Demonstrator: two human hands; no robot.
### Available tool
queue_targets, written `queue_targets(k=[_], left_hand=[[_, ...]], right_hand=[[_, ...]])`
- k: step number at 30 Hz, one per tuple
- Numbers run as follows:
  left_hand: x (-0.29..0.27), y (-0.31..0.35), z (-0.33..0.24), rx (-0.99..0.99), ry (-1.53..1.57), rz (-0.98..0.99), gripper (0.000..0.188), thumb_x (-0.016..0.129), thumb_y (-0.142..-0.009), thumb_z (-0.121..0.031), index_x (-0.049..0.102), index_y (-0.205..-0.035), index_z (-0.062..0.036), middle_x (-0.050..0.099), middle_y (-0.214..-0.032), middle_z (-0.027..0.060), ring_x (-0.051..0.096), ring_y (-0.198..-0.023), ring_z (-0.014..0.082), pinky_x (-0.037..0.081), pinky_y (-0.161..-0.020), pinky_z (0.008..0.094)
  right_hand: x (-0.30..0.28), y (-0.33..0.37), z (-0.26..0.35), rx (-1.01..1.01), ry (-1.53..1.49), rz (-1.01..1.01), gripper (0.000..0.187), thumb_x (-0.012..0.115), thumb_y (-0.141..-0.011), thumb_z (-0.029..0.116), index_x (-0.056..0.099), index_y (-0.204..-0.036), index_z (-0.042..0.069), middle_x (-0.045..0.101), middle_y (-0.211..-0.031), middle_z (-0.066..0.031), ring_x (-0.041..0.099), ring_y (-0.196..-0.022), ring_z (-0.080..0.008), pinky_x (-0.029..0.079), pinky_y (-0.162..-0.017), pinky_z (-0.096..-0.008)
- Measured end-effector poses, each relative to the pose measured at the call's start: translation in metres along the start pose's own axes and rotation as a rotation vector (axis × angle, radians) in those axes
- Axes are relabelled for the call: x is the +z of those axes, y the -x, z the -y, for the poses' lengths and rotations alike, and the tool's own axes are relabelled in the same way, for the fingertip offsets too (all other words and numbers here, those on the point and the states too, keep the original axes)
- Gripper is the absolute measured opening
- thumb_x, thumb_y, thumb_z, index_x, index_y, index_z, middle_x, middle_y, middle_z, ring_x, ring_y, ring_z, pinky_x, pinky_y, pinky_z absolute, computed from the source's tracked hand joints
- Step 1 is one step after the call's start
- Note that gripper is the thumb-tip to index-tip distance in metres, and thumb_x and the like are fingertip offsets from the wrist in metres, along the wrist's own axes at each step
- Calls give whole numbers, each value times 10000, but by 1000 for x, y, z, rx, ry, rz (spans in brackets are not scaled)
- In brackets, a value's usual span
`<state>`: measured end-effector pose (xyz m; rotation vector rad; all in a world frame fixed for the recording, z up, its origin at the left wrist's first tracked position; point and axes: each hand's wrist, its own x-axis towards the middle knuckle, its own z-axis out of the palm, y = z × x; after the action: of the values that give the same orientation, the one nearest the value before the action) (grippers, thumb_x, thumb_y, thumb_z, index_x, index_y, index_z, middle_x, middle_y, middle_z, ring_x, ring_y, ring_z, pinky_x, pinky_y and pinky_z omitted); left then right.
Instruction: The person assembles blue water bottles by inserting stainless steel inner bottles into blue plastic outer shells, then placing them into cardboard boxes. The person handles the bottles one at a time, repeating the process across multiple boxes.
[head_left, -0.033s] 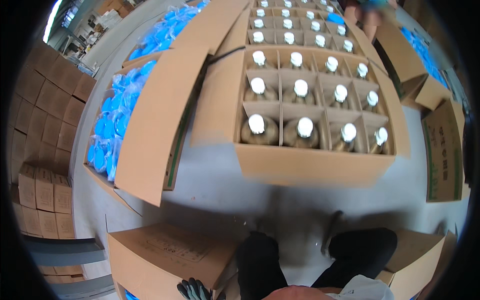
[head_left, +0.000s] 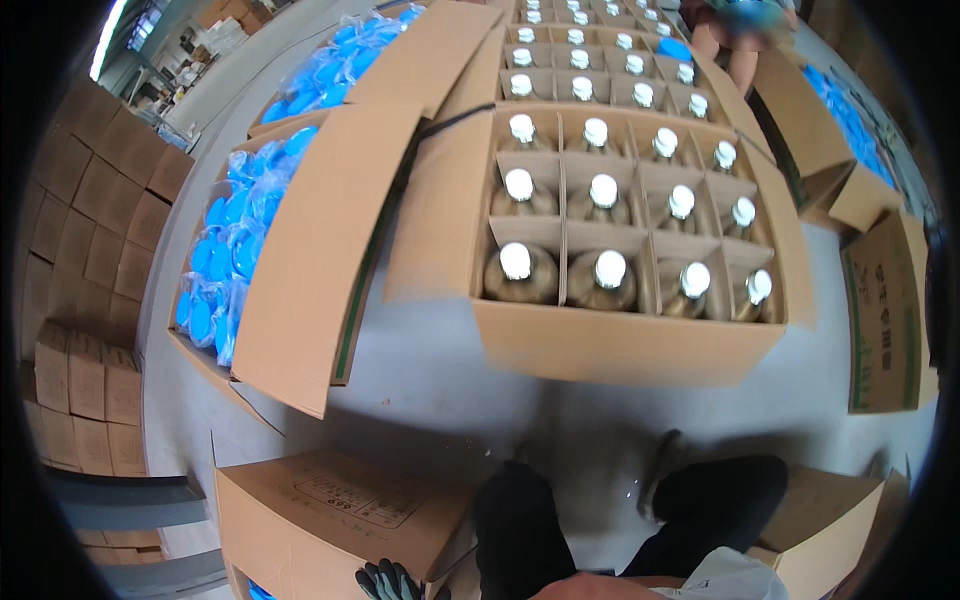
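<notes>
At the lower edge a dark glove with grey parts (head_left: 388, 580), which looks to be on my left hand, lies with its fingers spread by the near edge of a brown carton (head_left: 300, 495). Nothing shows in its fingers, and its wrist is cut off by the frame. My right hand does not show. Ahead of my dark-trousered knees stands an open carton (head_left: 625, 340). Cardboard dividers split it into cells, each with a clear bottle (head_left: 520, 275) standing upright under a pale, shiny cap. Behind it, more cartons of such bottles form a row.
On the left, open cartons hold bagged blue caps (head_left: 245, 245), and a raised flap (head_left: 320, 260) leans beside them. More blue pieces (head_left: 845, 110) lie in a carton at the far right. A person (head_left: 740, 40) is beyond the row. Stacked boxes (head_left: 90, 190) line the left side.
The bottle cartons sit slightly lower in the picture now. The gloved hand stays in nearly the same place by the carton.
</notes>
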<state>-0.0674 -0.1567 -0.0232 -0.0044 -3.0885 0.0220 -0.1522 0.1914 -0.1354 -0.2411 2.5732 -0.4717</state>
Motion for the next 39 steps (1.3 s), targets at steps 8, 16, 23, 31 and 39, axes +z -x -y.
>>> queue_targets(k=[8,16,23,31,39], left_hand=[[-23,1,-4,4,84,-39,740,574,-842,-430,335,-1390,5,298,-1466,205,228,-1366,423,145,-1105,609],[-12,-68,21,92,369,-219,437,644,-757,-211,559,-1143,-23,503,-1254,219,468,-1141,408,308,-996,572],[11,-255,193,-214,154,-339,589,670,-790,-328,482,-1277,-54,439,-1359,197,443,-1209,371,316,-1029,486],[48,-365,315,-622,243,-93,1047,785,-571,-582,384,-1382,-54,471,-1360,183,430,-1269,331,266,-1034,579],[71,-347,373,-731,188,-35,693,849,-481,-577,680,-879,-35,679,-759,128,651,-684,273,514,-650,382]], right_hand=[[-4,-42,-19,-193,201,290,359,562,-876,299,591,-1162,85,615,-1094,-179,607,-982,-294,495,-788,-411],[-46,-82,-35,-422,477,548,355,542,-887,306,596,-1157,83,627,-1067,-192,625,-944,-300,514,-747,-424],[-220,-108,-19,-290,2,-627,328,602,-826,265,607,-1088,69,628,-990,-135,594,-895,-331,467,-798,-408],[-241,-291,90,-711,36,-442,490,642,-793,411,578,-1117,49,526,-1195,-195,501,-1104,-370,386,-966,-443],[-164,-406,135,-901,422,-474,388,618,-765,349,571,-1070,115,500,-1143,-72,389,-1208,-297,261,-948,-681]])
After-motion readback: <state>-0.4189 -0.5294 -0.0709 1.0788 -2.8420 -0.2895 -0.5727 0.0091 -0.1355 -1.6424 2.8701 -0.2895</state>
